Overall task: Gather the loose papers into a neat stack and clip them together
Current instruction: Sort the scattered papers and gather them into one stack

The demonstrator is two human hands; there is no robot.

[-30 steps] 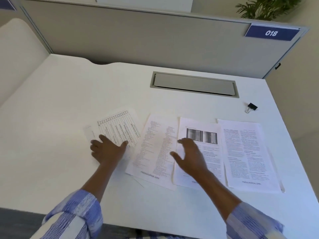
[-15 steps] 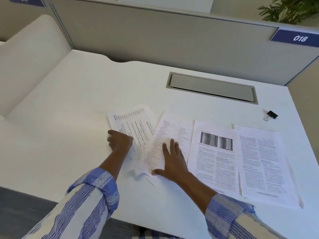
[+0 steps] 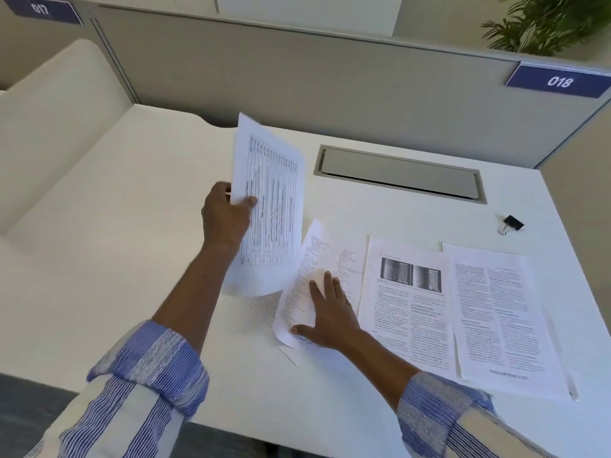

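Building the stack
Left grip (image 3: 226, 219) pinches the table sheet (image 3: 271, 200) aloft; flat right grip (image 3: 330, 312) pins the list sheet (image 3: 330, 256), probably as the stack's base.

Behind the raised sheet (image 3: 269, 206), the fingers (image 3: 221, 190) of the left hand (image 3: 224, 223) are mostly hidden.

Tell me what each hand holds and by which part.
The left hand pinches the lifted sheet by its left edge. The right hand holds nothing; it presses flat on a second sheet lying on the desk.
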